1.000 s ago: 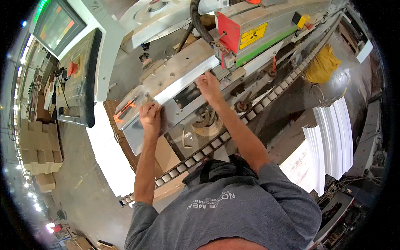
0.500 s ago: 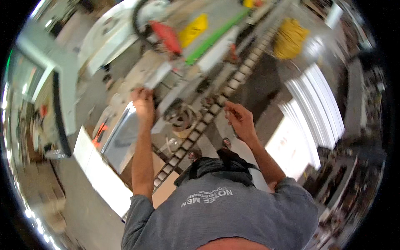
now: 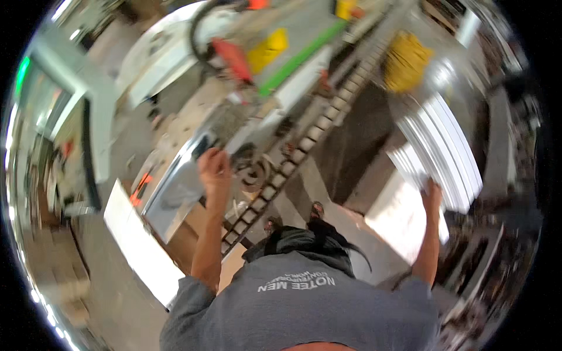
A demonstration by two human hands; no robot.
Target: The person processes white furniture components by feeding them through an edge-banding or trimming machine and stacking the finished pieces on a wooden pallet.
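Note:
The picture is blurred by motion. My left hand [image 3: 213, 168] is stretched forward, its fingers curled over the upper edge of a shiny metal plate [image 3: 175, 190] on the machine in front of me. My right hand [image 3: 432, 192] is out to the right, at the near edge of a stack of white panels [image 3: 448, 149]. It touches the lowest panels, but the blur hides its fingers. Between the two arms a track of pale rollers [image 3: 304, 146] runs diagonally.
The machine carries a red part [image 3: 234, 57], a yellow label [image 3: 268, 50] and a green strip [image 3: 298, 58]. A yellow bundle [image 3: 405, 61] hangs at the upper right. A long white board [image 3: 137, 245] lies at the lower left, a screen [image 3: 41, 111] stands far left.
My right hand has left the machine and swung right to the stack of white panels. My left hand has stayed on the metal plate. The view has turned right.

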